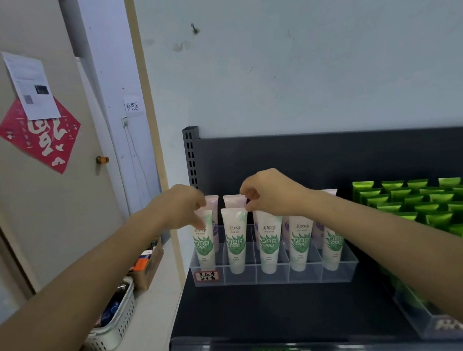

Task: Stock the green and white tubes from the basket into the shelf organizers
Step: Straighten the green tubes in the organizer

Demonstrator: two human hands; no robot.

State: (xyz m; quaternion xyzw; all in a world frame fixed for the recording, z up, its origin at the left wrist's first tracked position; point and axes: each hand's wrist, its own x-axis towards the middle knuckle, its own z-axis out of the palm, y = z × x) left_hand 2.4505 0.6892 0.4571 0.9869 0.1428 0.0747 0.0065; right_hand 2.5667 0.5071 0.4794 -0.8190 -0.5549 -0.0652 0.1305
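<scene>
Basket (pixel 117 328) low at left, beside shelf (pixel 261 310). L hand (pixel 183 206): fingers curled over top of 1st tube (pixel 205 243), gripping it; tube upright in leftmost front slot of organizer (pixel 273 276). R hand (pixel 267 193): fingers curled at top of 3rd tube (pixel 268 244); I can't tell if they grip it. Pink tubes (pixel 234 199) stand in rear row. Green packs (pixel 432 205) far right.

- organizer (pixel 273 275): on shelf (pixel 261 310), toward its left end.
- front-row tubes (pixel 236 243): five, upright, one in each front compartment.
- back-row tubes (pixel 233 200): upright, directly behind the front row.
- packs (pixel 432 202): in rows, right of organizer.
- basket (pixel 120 328): left of shelf, lower down; cardboard box (pixel 149 266) behind it.
</scene>
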